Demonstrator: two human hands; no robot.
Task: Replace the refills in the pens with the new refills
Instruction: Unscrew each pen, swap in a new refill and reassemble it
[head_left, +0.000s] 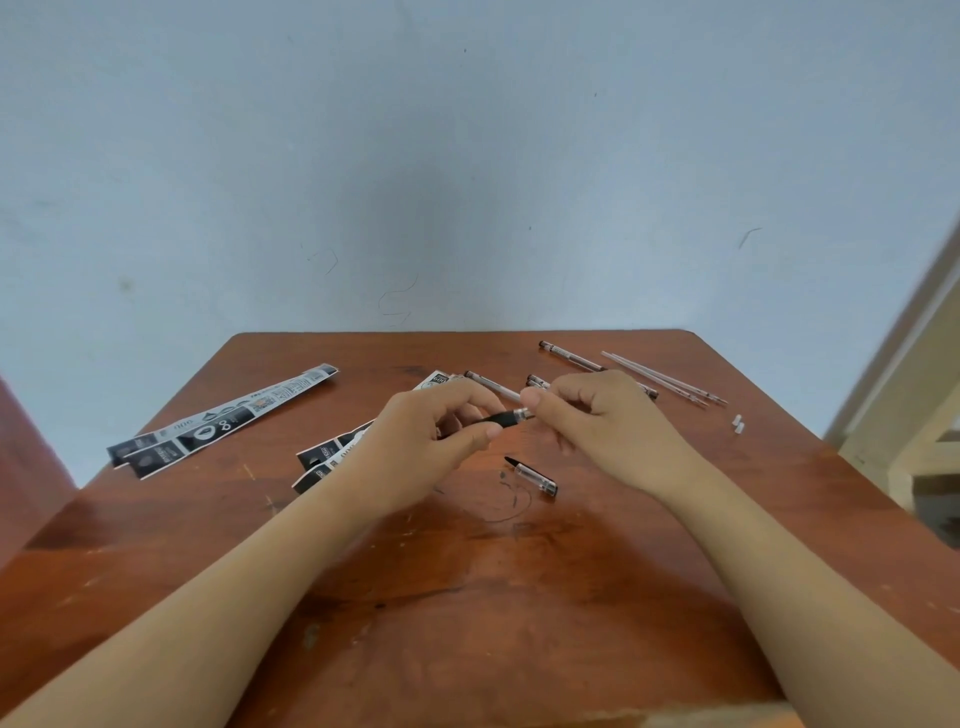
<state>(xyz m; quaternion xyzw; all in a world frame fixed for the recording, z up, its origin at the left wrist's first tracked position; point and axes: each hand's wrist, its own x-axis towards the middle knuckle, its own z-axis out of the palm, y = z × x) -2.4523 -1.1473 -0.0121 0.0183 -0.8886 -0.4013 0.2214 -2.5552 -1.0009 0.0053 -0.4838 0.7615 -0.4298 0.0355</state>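
The brown bench (467, 597) carries long printed refill packs (223, 415) at its left, with more half hidden under the left forearm. Above its middle, the left hand (415, 441) has its grip clamped on the black barrel of a pen (506, 418), held off the surface. The pen's long axis runs nearly level, left to right, and its clear end points straight at the right hand (608, 421), the nearer hand to that end. That grip looks closed on the tip, thumb hidden. Any pull or twist would likely run rightward along this axis. Bare refills (665, 379) lie behind the right hand, and a cap (532, 475) lies nearer the person.
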